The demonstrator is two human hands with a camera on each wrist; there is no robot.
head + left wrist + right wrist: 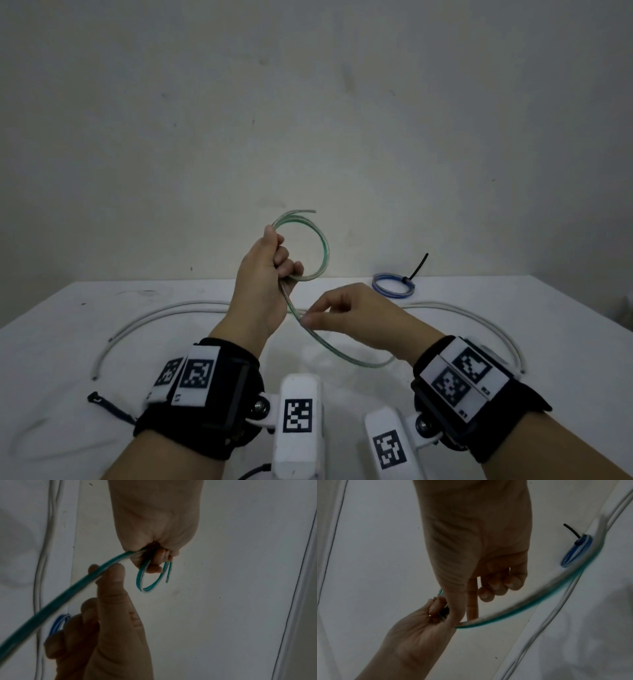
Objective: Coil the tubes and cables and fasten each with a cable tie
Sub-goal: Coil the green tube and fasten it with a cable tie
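Observation:
A clear tube with a green stripe [323, 248] is partly coiled into a loop held up above the table. My left hand [282, 265] grips the gathered turns in a fist; the same loop [149, 587] hangs below its fingers in the left wrist view. My right hand [306, 319] pinches the free length between thumb and index finger just below the left hand. The loose tail [363, 361] curves down toward my right wrist. In the right wrist view the tube [522, 608] sweeps away from the pinching fingers [472, 609].
A coiled blue tube [393, 287] fastened with a black cable tie [418, 265] lies at the table's back right. A long white cable [164, 310] arcs across the white table [51, 342]. A loose black cable tie [109, 407] lies by my left wrist.

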